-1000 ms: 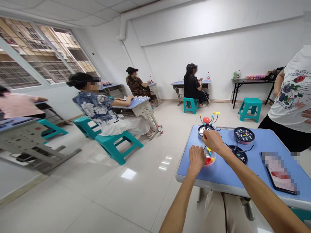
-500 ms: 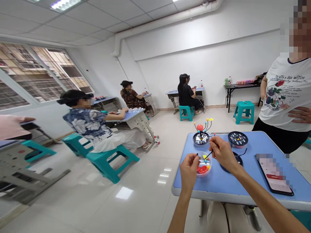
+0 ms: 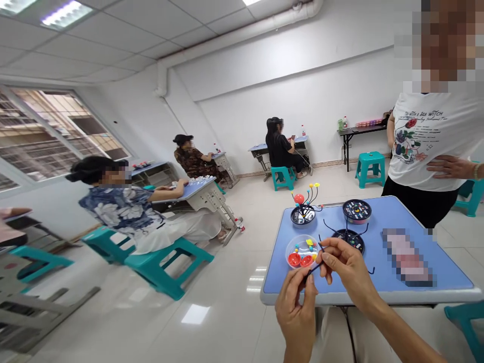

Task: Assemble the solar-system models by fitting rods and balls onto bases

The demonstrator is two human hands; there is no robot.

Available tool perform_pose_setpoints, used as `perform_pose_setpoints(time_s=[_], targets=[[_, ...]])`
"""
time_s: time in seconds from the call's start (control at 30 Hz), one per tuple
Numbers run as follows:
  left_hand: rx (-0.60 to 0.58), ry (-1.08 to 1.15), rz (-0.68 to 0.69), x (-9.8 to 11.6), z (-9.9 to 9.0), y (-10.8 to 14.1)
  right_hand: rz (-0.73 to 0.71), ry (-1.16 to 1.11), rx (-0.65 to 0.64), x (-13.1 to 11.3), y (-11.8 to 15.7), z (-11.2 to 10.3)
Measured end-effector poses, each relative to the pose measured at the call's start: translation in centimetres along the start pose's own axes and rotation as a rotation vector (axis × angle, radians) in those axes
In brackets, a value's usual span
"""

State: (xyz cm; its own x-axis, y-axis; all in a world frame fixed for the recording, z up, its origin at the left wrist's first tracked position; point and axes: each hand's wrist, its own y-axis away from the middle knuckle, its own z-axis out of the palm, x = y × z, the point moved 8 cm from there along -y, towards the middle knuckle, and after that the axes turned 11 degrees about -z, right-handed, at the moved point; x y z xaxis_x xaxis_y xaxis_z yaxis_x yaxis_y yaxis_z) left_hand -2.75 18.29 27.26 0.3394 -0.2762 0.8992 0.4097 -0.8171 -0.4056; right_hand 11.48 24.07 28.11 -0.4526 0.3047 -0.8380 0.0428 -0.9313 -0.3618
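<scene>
**A:** What's the seated person working on at that blue table?

**B:** A thin black wire point(image 3: 314, 268), pinched in both hands. The left hand point(image 3: 297, 316) presses thumb and fingertips together on its lower end. The right hand point(image 3: 350, 267) pinches it higher up, with the other fingers curled.

**A:** Is it resting on the table?

**B:** No, it's held up just over the near edge of the blue table point(image 3: 276, 272).

**A:** What's around the hands?

**B:** At eleven o'clock sits a clear plastic bowl point(image 3: 301, 252) of red half-spheres and small coloured beads. Nearer twelve, a wire model point(image 3: 299, 199) with a red ball stands in a round black dish point(image 3: 303, 216). At one o'clock are two more dishes, a wire-strewn black dish point(image 3: 348, 241) and a pink-rimmed dish point(image 3: 357, 212). A phone point(image 3: 406, 257) lies at three o'clock, its screen blurred.

**A:** Anyone close by?

**B:** A standing person point(image 3: 423, 141) in a white printed T-shirt, at two o'clock beyond the table.
</scene>
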Motion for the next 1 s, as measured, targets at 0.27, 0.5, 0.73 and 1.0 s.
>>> perform_pose_setpoints(time_s=[0.27, 0.5, 0.73, 1.0], targets=[[0.089, -0.111, 0.322, 2.9, -0.3, 1.9, 0.006, -0.195, 0.058, 0.1, 0.7, -0.5], [-0.032, -0.115, 0.361, 4.5, 0.8, 1.4, 0.147, -0.288, 0.014, 0.2, 1.9, -0.5], [-0.154, 0.023, 0.209, 3.7, 2.1, 0.6, 0.049, -0.061, 0.062, -1.2, 2.3, -2.4], [-0.362, 0.126, -0.064, 2.7, 4.0, 0.7, 0.078, -0.106, 0.057, -1.3, 3.1, -4.4]])
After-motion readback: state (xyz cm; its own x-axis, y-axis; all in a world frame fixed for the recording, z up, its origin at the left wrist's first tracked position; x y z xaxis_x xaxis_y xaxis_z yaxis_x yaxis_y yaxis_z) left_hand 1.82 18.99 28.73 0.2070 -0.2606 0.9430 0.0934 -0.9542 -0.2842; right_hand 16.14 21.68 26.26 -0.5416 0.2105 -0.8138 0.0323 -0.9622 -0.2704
